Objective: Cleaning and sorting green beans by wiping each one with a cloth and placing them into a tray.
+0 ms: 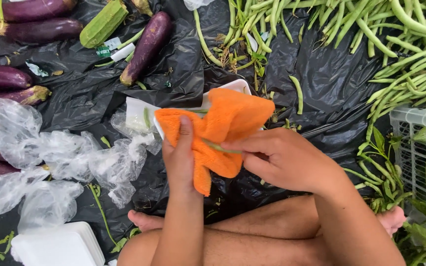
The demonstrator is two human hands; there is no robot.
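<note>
Your left hand and right hand both grip the orange cloth, stretched left-to-right between them over the white tray.

Two hands, one orange cloth, about seven purple eggplants, one white crate, many green beans.

Cloth: plain bright orange. Eggplants: glossy purple; long beans: green. Ground sheet: black; crumpled bags: clear; crate: white.

Bare forearms, bare legs, bare feet; no sleeves visible.
</note>
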